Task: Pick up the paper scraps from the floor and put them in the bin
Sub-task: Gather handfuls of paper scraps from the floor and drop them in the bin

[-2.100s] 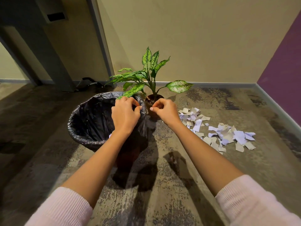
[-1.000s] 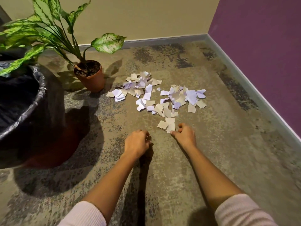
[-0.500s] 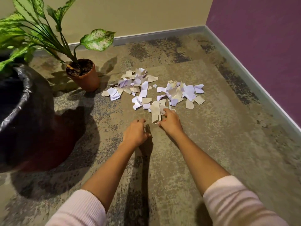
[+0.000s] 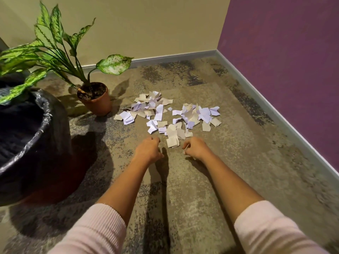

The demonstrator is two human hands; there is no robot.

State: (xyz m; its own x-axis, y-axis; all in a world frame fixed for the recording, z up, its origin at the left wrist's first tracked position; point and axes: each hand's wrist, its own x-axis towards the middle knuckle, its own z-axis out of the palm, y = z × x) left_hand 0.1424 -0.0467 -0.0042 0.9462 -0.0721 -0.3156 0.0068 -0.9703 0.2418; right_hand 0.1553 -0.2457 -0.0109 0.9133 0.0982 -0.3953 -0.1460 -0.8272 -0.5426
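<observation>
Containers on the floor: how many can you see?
2. The black-lined bin stands at the left edge, partly cut off. The terracotta plant pot stands just right of it, beside the paper scraps. Others may lie outside the frame.

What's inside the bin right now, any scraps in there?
Only the black liner shows inside the bin, dark and crinkled. Nothing else is visible, but the bottom is out of frame and plant leaves cover part of the opening.

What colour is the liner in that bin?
Glossy black plastic. The bin liner shows best at the left edge of the head view.
</observation>
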